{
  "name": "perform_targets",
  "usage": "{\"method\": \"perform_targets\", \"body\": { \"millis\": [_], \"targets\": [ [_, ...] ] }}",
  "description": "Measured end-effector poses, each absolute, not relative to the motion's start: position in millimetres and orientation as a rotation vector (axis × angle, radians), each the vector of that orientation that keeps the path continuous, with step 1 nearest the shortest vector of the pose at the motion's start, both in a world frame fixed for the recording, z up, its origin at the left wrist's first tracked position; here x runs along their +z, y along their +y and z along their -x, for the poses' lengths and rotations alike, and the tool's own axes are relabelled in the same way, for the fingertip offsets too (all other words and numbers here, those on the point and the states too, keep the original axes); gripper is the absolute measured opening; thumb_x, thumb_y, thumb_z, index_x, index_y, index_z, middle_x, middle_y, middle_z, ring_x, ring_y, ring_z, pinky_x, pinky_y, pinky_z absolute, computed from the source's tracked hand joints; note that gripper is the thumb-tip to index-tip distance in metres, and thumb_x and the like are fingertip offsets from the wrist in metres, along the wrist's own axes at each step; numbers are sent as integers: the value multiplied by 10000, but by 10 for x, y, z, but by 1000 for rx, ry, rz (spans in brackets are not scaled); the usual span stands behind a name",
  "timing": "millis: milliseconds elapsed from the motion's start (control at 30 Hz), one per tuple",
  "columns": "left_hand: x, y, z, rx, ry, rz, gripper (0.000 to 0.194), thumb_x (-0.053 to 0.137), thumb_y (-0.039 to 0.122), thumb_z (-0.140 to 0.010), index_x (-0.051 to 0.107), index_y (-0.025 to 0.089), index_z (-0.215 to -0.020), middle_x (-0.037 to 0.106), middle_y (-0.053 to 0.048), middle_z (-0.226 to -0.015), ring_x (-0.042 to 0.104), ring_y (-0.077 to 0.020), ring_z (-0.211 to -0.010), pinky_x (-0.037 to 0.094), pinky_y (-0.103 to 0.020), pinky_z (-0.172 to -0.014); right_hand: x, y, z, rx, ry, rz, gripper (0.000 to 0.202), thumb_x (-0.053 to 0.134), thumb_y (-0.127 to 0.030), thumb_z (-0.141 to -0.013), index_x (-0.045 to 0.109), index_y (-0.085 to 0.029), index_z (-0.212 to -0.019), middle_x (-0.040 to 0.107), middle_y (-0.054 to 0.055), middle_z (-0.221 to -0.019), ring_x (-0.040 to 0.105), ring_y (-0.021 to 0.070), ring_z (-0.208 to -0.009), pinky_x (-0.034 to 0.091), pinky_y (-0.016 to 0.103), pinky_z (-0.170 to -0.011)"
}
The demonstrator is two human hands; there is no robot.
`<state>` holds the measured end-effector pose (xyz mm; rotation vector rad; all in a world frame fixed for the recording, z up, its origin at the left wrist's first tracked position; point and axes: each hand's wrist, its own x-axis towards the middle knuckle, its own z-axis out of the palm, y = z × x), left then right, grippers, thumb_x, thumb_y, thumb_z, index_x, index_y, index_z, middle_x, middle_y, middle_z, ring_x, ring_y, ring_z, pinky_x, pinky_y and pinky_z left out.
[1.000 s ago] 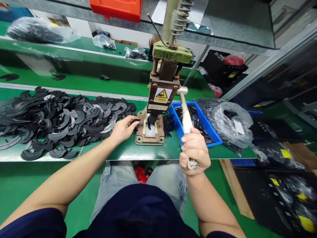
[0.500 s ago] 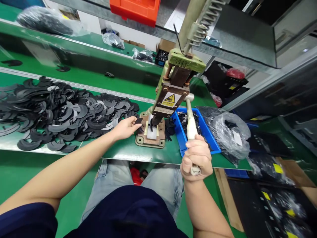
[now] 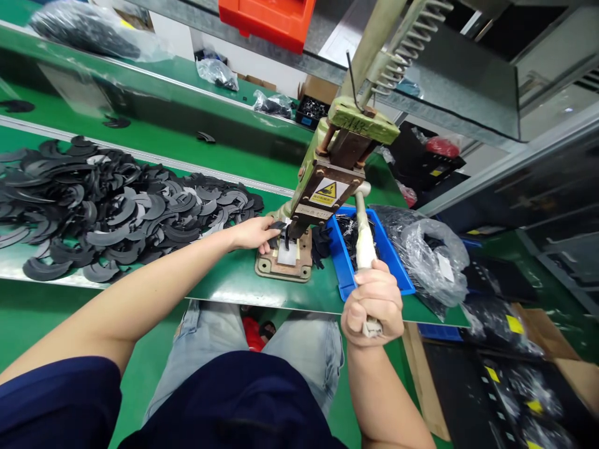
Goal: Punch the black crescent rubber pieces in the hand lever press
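Observation:
My left hand [image 3: 255, 234] pinches a small dark curved piece [image 3: 277, 226] at the left side of the press base [image 3: 283, 270]. Beside the fingertips, another black curved part [image 3: 287, 237] stands under the head of the green hand press [image 3: 322, 187], over a pale plate [image 3: 287, 254]. My right hand [image 3: 373, 304] is wrapped round the cloth-covered press lever [image 3: 364, 240], which points down toward me. Left of the press lies a large heap of black curved pieces [image 3: 121, 209].
A blue bin [image 3: 345, 284] with small black parts stands right of the press, beside a clear plastic bag [image 3: 435, 249]. A metal shelf holding a red bin [image 3: 269, 19] hangs above. Bagged parts [image 3: 533, 374] lie at lower right.
My left hand has moved right, bringing the dark piece over the press base. My right hand stays closed on the lever. The view has shifted slightly.

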<state>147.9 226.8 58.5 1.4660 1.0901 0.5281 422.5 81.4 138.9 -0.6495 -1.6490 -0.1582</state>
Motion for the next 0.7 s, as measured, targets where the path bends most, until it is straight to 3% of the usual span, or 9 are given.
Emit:
{"method": "perform_targets", "body": {
  "millis": [533, 700],
  "targets": [
    [616, 2377, -1549, 420, 1149, -1334, 513, 738, 424, -983, 598, 140, -1386, 713, -31, -613, 732, -209, -530, 575, -234, -503, 1376, 799, -4224, -136, -1652, 654, 232, 628, -316, -958, 557, -248, -748, 587, -27, -712, 689, 189, -791, 604, 610, -987],
    [726, 2405, -1580, 336, 1214, -1180, 394, 763, 364, -965, 650, 140, -1268, 753, -67, -681, 725, -182, -527, 580, -219, -526, 1350, 808, -4219, -136, -1605, 643, 224, 643, -324, -940, 569, -263, -738, 580, -31, -705, 691, 186, -770, 608, 573, -985]
  ]
}}
